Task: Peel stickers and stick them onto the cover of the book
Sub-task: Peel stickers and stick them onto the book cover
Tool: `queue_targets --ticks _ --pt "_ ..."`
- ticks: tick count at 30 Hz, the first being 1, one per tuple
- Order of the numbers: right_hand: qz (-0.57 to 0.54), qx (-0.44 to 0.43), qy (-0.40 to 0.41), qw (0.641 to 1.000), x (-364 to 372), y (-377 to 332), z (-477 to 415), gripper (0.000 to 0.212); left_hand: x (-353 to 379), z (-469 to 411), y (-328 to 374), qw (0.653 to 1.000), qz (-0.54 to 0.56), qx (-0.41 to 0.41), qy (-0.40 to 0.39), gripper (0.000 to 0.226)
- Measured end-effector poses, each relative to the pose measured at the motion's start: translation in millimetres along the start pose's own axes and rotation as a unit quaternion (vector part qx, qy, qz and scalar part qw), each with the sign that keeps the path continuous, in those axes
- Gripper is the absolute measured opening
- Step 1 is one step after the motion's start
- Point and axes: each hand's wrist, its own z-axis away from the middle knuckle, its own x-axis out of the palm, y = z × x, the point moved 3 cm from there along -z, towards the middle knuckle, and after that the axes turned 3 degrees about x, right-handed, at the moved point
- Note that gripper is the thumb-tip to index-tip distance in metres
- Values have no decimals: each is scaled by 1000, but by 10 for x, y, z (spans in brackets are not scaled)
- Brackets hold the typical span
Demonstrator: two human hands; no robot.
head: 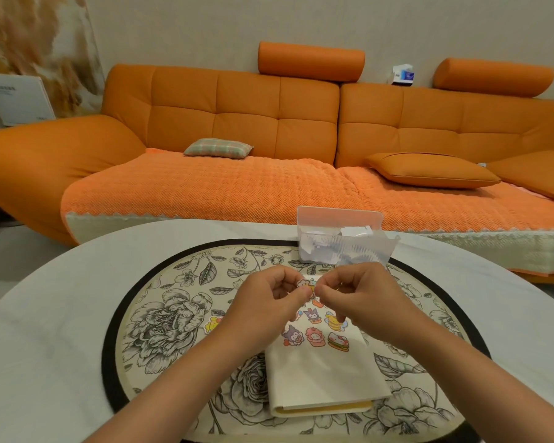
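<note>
Two narrow grips share one sticker [304, 283]: left hand [266, 302] and right hand [362, 298] pinch it together, just above the far end of the book [325, 372], which lies shut on the desk [61, 298], cover already bearing stickers.

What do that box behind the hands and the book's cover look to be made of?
The box looks like translucent, frosted plastic: white scraps show through its walls. The book cover seems matte cream paper or card, no shine; cloth is possible.

Print on the white box [16, 100] and the small blue-and-white box [403, 74] is too blurred to read.
</note>
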Motion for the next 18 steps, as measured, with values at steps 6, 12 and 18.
queue_targets --ticks 6,12,18 --pt "13 1 -4 1000 -4 -2 13 20 -12 -12 8 999 -31 -3 -16 4" --pt "-36 4 9 999 -10 -11 -6 13 -71 -9 35 1000 -10 -25 8 3" --pt "-88 28 -13 996 44 7 -2 14 -36 5 58 1000 -5 -21 11 5"
